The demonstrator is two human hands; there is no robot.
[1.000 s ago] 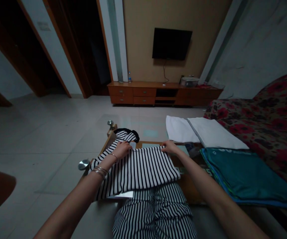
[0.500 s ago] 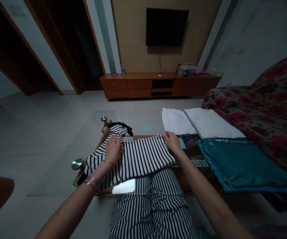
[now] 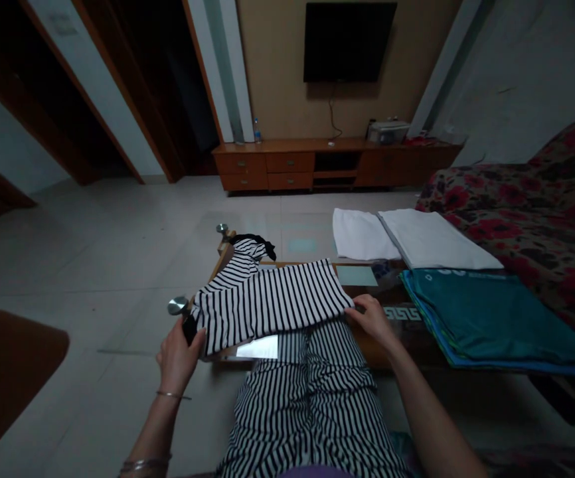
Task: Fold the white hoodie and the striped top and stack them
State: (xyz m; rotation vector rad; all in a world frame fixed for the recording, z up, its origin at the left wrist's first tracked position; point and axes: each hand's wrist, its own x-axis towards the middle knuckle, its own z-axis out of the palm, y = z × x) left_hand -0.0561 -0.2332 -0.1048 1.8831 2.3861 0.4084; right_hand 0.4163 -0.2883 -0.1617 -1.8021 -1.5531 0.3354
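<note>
A black-and-white striped top [image 3: 267, 305] lies folded across a glass table with a wooden frame [image 3: 362, 279], its dark-trimmed neck part bunched at the far end. My left hand [image 3: 178, 358] grips the top's left end beyond the table's corner, near a round metal knob [image 3: 178, 305]. My right hand [image 3: 371, 320] holds the top's near right edge. Below the top, striped trousers [image 3: 312, 411] cover my legs. A white sheet of paper or card [image 3: 260, 346] shows under the top's near edge.
Folded white cloths [image 3: 392, 236] and a folded teal cloth [image 3: 496, 325] lie at the right, beside a red floral sofa [image 3: 531, 212]. A wooden TV cabinet [image 3: 337, 162] stands at the back. A tiled floor [image 3: 103, 252] spreads to the left.
My left hand has moved from the top's middle to its left end and grips it there. My right hand has come nearer along the edge. The top now lies in a narrower band.
</note>
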